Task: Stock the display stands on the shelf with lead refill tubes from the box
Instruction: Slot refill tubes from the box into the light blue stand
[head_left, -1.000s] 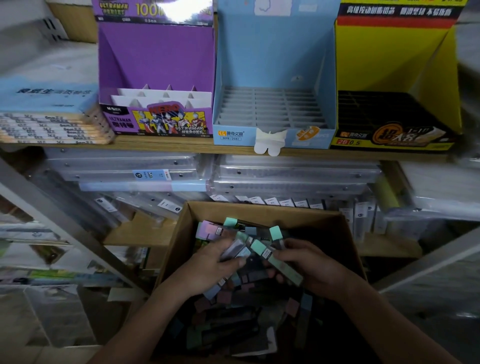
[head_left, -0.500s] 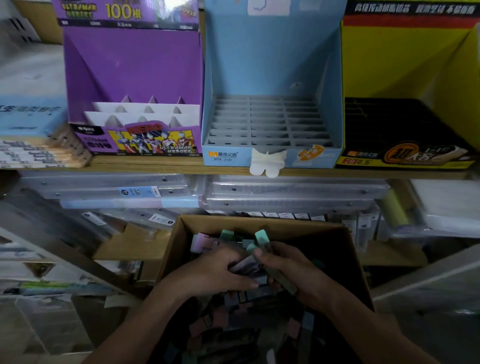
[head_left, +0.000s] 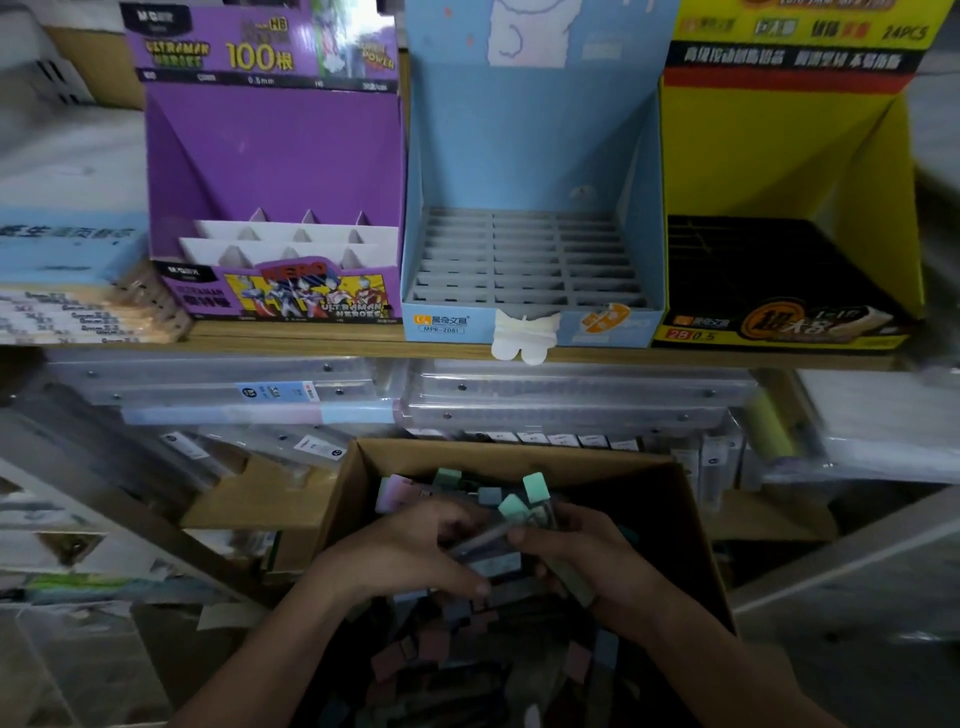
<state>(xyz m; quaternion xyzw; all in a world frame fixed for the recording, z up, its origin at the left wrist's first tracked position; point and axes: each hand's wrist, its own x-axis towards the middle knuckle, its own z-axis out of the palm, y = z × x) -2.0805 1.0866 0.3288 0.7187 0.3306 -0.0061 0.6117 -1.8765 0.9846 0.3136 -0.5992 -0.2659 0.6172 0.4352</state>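
head view showed both hands low inside the box (head_left: 498, 456), sharing one small bundle of lead refill tubes (head_left: 480, 543). the left hand (head_left: 410, 553) had its fingers curled over the bundle's left side, the thumb tucked beneath. the right hand (head_left: 592, 566) pinched the same bundle from the opposite side, fingertips (head_left: 521, 535) pressed on the clear barrels, and a further greenish tube seemed to lie along its palm. just past the fingertips, away from the person, the pastel caps (head_left: 534, 487) stuck out fanned at different angles, not squared together. under the wrists the box was full of loose tubes.

well above and beyond the fingers, on the shelf (head_left: 291, 338), stood the purple display stand (head_left: 270, 156) up past the left knuckles, the blue display stand (head_left: 530, 156) straight ahead of the fingertips, and the yellow display stand (head_left: 779, 156) up past the right knuckles. the purple and blue slots looked unfilled; the yellow one's dark insert was too dim to tell.

the weak point, as i judged it, was the splayed bundle. smooth barrels held crosswise between two hands could slide apart once one hand let go, and tubes would drop back into the heap or over the box rim. the blue stand's slots looked narrow, so a skewed tube might bridge two slots or jam instead of seating.
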